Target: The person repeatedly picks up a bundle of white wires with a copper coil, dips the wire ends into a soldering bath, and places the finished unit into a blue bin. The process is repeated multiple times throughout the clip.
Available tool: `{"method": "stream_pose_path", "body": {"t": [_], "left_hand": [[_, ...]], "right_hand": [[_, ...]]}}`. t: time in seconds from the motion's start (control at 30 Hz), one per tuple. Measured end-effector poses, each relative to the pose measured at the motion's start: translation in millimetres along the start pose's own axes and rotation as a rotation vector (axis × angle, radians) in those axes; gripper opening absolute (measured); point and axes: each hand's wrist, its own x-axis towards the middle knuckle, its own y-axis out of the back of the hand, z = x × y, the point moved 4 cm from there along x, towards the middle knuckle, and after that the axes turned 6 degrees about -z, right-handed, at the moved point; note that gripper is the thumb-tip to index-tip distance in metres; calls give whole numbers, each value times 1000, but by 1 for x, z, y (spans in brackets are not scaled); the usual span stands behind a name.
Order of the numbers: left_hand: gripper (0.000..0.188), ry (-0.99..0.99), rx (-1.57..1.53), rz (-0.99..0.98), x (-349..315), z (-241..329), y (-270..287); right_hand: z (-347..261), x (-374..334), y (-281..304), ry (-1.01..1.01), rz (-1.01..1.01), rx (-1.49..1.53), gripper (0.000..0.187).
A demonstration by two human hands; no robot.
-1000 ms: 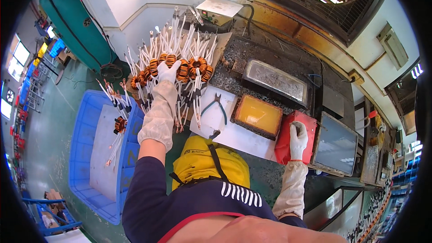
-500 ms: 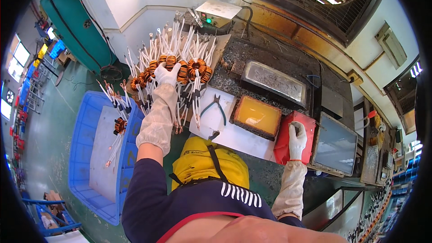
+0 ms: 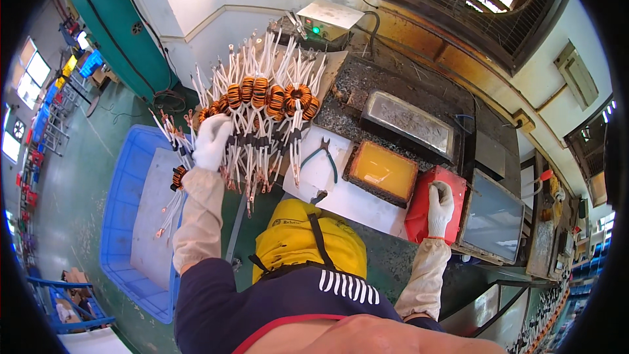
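My left hand (image 3: 211, 142), in a white glove, is by the left end of a row of copper-wound ring coils (image 3: 259, 94). Its fingers look loosely apart, with nothing visible in them. The coils carry many white leads with metal ends and black sleeves. Just left of that hand, another coil (image 3: 178, 177) with white leads lies in a blue plastic bin (image 3: 116, 223). My right hand (image 3: 440, 210), also gloved, rests over a red box (image 3: 419, 206) with its fingers curled and closed. Whatever they hold, if anything, is hidden.
Green-handled cutters (image 3: 323, 157) lie on a white sheet (image 3: 314, 180). Right of them is a tray of amber liquid (image 3: 382, 169), with a long metal-topped box (image 3: 409, 124) behind it. A grey glassy panel (image 3: 491, 216) stands at right. A control box with a green light (image 3: 327, 19) sits behind.
My left hand has come off the top of the coils and moved left and toward me, nearer the bin. My right hand stays at the red box. The view has shifted slightly.
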Motion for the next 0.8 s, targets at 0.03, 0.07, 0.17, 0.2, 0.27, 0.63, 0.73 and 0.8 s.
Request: {"method": "stream_pose_path", "body": {"t": [0.03,0.07,0.17,0.2,0.27,0.63,0.73,0.8], "left_hand": [[21,-94,137,31,-7,16,14],[21,-140,179,99,-17,19,34],[22,-25,199,278,-35,3,94],[23,32,154,331,-40,-7,113],[26,178,193,425,-51,-50,162],[45,623,-24,397,-128,-225,294],[49,693,-72,448,-146,-240,287],[52,749,-145,521,-154,-245,282]], "right_hand": [[1,-1,2,-2,7,5,13],[2,0,0,3,7,18,13],[-3,1,-1,12,-4,30,12],[-3,0,0,10,-3,32,12],[-4,0,-1,7,-13,47,12],[-1,3,-3,6,-49,85,12],[1,3,-1,-31,-18,64,12],[4,2,2,27,-47,15,14]]}}
